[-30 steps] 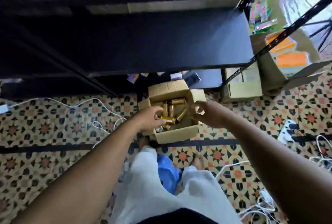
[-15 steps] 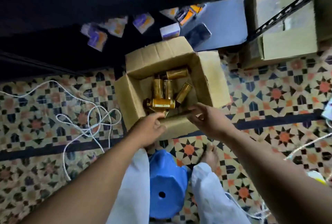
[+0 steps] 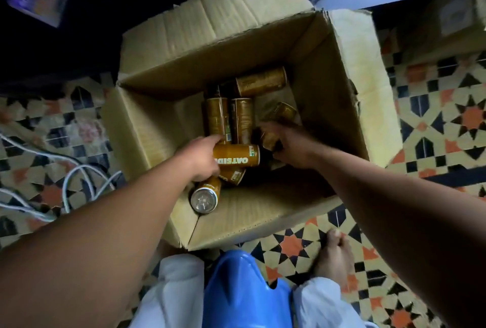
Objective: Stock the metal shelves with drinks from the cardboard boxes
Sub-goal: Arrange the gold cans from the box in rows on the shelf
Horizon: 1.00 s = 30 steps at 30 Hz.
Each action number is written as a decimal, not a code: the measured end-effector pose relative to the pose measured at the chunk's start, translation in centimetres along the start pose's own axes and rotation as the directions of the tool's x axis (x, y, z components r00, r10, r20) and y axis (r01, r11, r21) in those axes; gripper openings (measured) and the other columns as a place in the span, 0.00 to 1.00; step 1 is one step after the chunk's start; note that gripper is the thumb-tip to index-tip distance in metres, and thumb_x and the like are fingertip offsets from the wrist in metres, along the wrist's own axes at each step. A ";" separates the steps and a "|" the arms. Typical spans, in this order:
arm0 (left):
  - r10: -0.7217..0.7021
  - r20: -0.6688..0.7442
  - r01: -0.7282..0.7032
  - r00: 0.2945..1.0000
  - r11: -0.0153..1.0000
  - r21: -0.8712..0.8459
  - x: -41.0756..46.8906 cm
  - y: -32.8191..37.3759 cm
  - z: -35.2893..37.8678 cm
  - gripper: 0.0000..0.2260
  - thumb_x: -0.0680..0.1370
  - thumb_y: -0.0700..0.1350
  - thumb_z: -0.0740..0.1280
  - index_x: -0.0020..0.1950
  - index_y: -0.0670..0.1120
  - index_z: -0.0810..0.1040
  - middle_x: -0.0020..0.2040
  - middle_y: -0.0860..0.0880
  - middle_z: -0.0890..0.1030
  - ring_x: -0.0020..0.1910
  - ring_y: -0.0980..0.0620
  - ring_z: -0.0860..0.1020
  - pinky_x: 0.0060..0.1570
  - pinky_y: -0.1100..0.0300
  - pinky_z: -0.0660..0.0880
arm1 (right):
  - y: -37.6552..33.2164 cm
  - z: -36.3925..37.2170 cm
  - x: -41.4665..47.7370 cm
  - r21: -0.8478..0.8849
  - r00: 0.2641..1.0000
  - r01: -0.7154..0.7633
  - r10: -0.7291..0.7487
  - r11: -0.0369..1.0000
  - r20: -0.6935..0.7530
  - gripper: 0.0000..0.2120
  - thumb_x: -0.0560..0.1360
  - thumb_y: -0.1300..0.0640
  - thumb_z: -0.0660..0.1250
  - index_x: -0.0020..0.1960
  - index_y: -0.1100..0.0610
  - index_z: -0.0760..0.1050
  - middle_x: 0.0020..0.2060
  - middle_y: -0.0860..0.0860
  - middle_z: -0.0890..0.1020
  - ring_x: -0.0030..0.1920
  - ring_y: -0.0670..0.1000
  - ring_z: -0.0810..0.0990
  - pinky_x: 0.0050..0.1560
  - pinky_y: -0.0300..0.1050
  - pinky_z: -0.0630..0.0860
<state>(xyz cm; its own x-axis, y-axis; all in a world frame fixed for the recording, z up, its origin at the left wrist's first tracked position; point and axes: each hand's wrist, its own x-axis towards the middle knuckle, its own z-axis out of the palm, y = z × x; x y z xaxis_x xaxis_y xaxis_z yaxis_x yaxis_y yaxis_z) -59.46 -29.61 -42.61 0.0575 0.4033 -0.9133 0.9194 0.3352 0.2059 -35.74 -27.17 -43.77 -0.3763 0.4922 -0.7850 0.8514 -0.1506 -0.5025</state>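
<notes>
Inside the open corrugated cardboard box (image 3: 252, 214), slim golden-brown metal cans (image 3: 242, 120) lie jumbled on its bottom. The left hand (image 3: 202, 160) curls around a lettered can (image 3: 238, 156); the right hand (image 3: 294, 143) grips a shadowed can (image 3: 269, 140).

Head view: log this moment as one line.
step: picking drinks | left hand: grips labelled can | right hand: grips tilted can | place: inside cardboard box on tiled floor

The cardboard box (image 3: 263, 212) is open above, so I can reach in freely. Cans (image 3: 242, 120) crowd its middle up to 1 o'clock; the bottom at 9 o'clock is bare. The dark corner at 5 o'clock seems free too.
</notes>
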 end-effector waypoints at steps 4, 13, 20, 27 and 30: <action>-0.041 -0.029 0.040 0.999 0.999 -0.033 1.0 -0.5 0.3 0.39 0.71 0.38 0.77 0.77 0.57 0.64 0.69 0.45 0.74 0.64 0.42 0.75 0.64 0.46 0.75 | 0.1 -0.1 3.0 -0.330 0.996 0.078 -0.057 0.941 0.072 0.44 0.77 0.65 0.69 0.80 0.35 0.53 0.83 0.46 0.47 0.82 0.59 0.44 0.79 0.64 0.56; 0.060 -0.127 -0.075 0.990 0.990 -0.116 -2.3 0.2 -2.3 0.35 0.67 0.54 0.81 0.72 0.57 0.73 0.65 0.50 0.74 0.59 0.49 0.75 0.58 0.53 0.75 | 2.0 -0.3 4.7 -0.678 0.986 0.115 -0.167 0.726 -0.011 0.29 0.80 0.47 0.67 0.78 0.47 0.64 0.79 0.49 0.64 0.80 0.59 0.52 0.78 0.59 0.50; 0.121 -0.380 -0.189 0.917 0.971 -0.147 -6.3 0.3 -4.8 0.32 0.68 0.57 0.80 0.70 0.57 0.74 0.62 0.52 0.75 0.56 0.51 0.75 0.50 0.56 0.75 | 1.4 -0.3 1.7 0.014 0.956 0.104 -0.096 0.995 -0.278 0.32 0.77 0.52 0.74 0.76 0.48 0.63 0.68 0.53 0.77 0.69 0.56 0.75 0.67 0.51 0.70; 0.141 -0.599 -0.417 0.788 0.838 -0.352 -17.3 4.2 -9.0 0.27 0.66 0.52 0.82 0.56 0.59 0.70 0.56 0.57 0.77 0.56 0.53 0.79 0.53 0.50 0.80 | -5.7 -3.9 -11.9 0.331 0.841 0.331 -0.117 0.884 -0.528 0.34 0.73 0.47 0.77 0.74 0.38 0.64 0.67 0.42 0.76 0.64 0.49 0.79 0.61 0.55 0.80; 0.131 -0.654 -0.488 0.745 0.774 -0.402 -24.4 6.7 -11.7 0.27 0.65 0.50 0.83 0.55 0.59 0.69 0.53 0.57 0.79 0.55 0.55 0.79 0.57 0.47 0.79 | -9.8 -7.0 -19.6 0.405 0.798 0.392 -0.086 0.826 -0.597 0.34 0.74 0.52 0.77 0.73 0.37 0.65 0.58 0.43 0.81 0.55 0.48 0.84 0.54 0.55 0.83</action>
<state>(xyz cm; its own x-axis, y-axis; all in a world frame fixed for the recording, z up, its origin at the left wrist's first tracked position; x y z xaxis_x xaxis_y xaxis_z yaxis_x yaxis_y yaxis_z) -59.27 -27.27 -14.79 -0.0914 0.9010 -0.4241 0.5274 0.4051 0.7469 -34.17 -29.31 -20.88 -0.1551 0.9174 -0.3665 0.4074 -0.2786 -0.8697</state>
